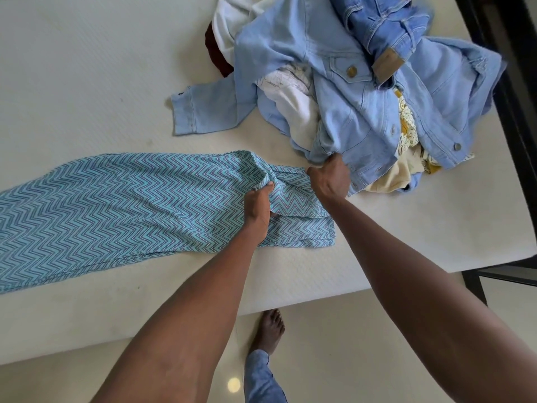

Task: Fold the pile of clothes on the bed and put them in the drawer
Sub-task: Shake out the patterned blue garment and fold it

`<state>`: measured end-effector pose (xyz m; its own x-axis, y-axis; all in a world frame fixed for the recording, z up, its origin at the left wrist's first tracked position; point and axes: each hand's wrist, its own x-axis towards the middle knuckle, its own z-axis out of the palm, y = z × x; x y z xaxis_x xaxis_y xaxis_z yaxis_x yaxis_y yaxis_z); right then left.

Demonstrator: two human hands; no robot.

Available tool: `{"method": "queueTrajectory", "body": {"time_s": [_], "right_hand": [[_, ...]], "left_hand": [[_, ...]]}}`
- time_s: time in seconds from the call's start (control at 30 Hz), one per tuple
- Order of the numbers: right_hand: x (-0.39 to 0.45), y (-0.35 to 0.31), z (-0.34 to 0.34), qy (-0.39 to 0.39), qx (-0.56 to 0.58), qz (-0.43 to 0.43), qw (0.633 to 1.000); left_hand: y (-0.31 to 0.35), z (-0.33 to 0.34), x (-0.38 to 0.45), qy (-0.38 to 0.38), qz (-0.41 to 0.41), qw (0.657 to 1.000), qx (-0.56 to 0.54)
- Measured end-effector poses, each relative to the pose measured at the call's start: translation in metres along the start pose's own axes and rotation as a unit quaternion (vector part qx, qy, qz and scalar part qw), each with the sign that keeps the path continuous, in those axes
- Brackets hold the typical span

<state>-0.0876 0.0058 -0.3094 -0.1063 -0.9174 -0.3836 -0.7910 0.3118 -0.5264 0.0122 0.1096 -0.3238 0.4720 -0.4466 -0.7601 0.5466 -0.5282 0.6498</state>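
The head camera looks down at a white bed [87, 82]. No drawer shows in this view. A pile of clothes [348, 91] sits on the far right part of the bed. On top of the pile are a light blue jean jacket [363, 117] and darker blue jeans [386, 21]. White, cream, yellow and dark red clothes poke out from under them. One jacket sleeve lies flat on the bed to the left of the pile.

A blue zigzag cloth [116, 205] lies spread out on the near side of the bed, just beside the pile. The left hand [257, 207] has its fingers curled and pinches a bunch of the zigzag cloth. The right hand [329, 178] is a closed fist at the cloth's right end, touching the bottom edge of the jacket. I cannot tell which of the two it grips.

Below the bed edge, a bare foot [268, 330] stands on the shiny floor [348, 344].
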Motion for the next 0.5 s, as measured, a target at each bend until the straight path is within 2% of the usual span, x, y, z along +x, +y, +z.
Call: {"method": "queueTrajectory", "body": {"time_s": [0.1,0.37,0.5], "right_hand": [[-0.002,0.003,0.005,0.003,-0.066,0.010,0.998],[0.000,-0.005,0.000,0.032,0.051,-0.007,0.998],[0.001,-0.016,-0.009,0.069,-0.003,-0.030,0.997]], "left_hand": [[-0.001,0.000,0.002,0.001,0.002,1.000,0.008],[0.001,0.001,0.001,0.016,0.010,1.000,0.000],[0.006,0.005,0.001,0.029,0.029,0.999,-0.023]]}}
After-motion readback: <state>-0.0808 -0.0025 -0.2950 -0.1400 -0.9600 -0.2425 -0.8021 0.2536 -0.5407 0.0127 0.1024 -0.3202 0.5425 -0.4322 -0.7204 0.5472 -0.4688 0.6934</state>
